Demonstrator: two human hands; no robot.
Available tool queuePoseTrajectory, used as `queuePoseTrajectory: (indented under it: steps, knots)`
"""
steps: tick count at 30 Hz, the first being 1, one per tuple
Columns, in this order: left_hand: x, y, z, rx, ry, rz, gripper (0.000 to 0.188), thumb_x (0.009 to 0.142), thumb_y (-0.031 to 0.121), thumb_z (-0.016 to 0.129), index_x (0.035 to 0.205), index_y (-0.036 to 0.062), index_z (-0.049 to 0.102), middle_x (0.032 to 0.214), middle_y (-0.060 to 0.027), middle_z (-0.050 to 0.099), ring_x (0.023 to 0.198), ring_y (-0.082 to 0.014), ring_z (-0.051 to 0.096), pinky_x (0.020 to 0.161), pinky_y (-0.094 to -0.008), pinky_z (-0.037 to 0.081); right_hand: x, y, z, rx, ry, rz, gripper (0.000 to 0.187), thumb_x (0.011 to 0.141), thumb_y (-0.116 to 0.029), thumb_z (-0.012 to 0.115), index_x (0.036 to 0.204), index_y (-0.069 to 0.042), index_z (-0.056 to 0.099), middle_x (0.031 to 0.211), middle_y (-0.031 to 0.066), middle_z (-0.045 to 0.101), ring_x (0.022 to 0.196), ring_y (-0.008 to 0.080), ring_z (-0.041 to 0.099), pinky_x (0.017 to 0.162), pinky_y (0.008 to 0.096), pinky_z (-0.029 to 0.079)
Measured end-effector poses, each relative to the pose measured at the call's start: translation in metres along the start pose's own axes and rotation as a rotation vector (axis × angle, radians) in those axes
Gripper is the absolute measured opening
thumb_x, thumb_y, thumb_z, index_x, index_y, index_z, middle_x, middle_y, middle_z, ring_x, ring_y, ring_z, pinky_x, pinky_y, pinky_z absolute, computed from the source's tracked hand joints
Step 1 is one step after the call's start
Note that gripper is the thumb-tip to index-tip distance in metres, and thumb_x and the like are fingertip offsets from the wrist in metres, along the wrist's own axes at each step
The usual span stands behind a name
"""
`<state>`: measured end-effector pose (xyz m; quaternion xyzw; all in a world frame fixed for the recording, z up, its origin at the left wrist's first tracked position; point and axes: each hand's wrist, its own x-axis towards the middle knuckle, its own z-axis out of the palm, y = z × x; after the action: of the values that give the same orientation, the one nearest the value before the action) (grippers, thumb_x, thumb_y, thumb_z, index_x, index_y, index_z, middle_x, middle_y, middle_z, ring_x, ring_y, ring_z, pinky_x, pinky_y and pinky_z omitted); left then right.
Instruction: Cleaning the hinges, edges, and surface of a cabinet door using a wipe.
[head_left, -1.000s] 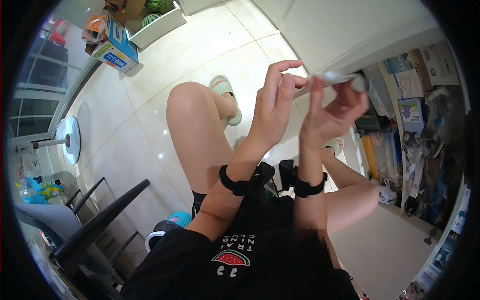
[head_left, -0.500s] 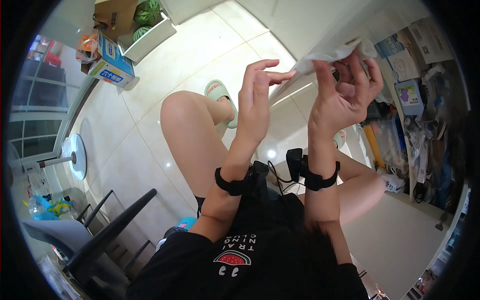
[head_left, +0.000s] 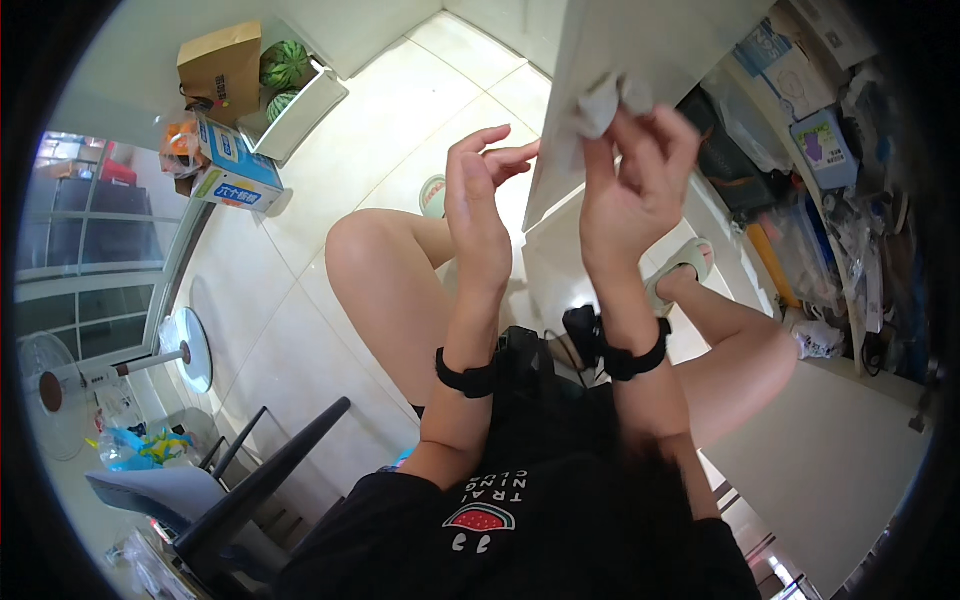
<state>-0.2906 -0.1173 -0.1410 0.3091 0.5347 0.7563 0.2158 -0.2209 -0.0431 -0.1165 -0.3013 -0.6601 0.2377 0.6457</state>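
Observation:
A crumpled white wipe (head_left: 600, 106) is bunched in the fingers of my right hand (head_left: 635, 190), which is closed on it and a little blurred. It lies against the face of a white cabinet door (head_left: 650, 50) standing open in front of me. My left hand (head_left: 480, 215) is raised on the other side of the door, fingers stretched and apart, with nothing in it. One of its fingertips reaches the door's free edge; whether it presses there I cannot tell. Each of my wrists wears a black strap with a small device.
On the right, cabinet shelves hold boxes, a grey-blue package (head_left: 825, 148) and bagged items. At the far left stand a blue-and-white carton (head_left: 235, 165), a paper bag (head_left: 220, 65) and a white bin (head_left: 300, 110) with watermelons. A fan (head_left: 190, 350) and a black-armed chair (head_left: 260, 480) are near left.
My right hand has moved left and slightly down with the wipe, which is now more bunched. My left hand has shifted slightly left. The view has turned a little.

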Motion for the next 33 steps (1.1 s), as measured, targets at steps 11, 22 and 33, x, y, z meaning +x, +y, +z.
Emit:
queuePoseTrajectory:
  steps: [11,22,33]
  knots:
    - [0.002,0.005,0.011,0.085,0.012,0.031,0.046,0.098,0.038,0.029,0.110,-0.0022,0.047,0.094,-0.0152,0.063,0.088,-0.0176,0.056,0.082,-0.0321,0.044,-0.060,0.065,-0.008,0.208,-0.084,0.192,0.015,0.065,0.008,0.069,0.074,-0.002,0.064,0.088,0.0101,0.060,0.069,0.0186,0.059,0.060,0.0260,0.048]
    - [-0.003,0.006,0.013,0.087,0.088,0.012,0.047,0.098,0.040,0.029,0.113,-0.0006,0.045,0.096,-0.0099,0.056,0.087,-0.0184,0.054,0.084,-0.0322,0.041,0.024,-0.007,0.002,0.299,-0.041,-0.281,0.019,0.063,0.011,0.070,0.076,-0.002,0.066,0.088,0.0076,0.057,0.072,0.0191,0.057,0.057,0.0242,0.046]
    - [0.023,0.070,0.023,0.289,-0.011,0.193,0.051,0.095,0.047,0.032,0.125,0.0065,0.040,0.122,-0.0092,0.050,0.111,-0.0193,0.047,0.090,-0.0361,0.037,0.059,0.012,-0.009,0.487,0.120,0.154,0.024,0.069,0.009,0.066,0.087,-0.007,0.067,0.083,0.0087,0.063,0.071,0.0192,0.062,0.062,0.0251,0.050]
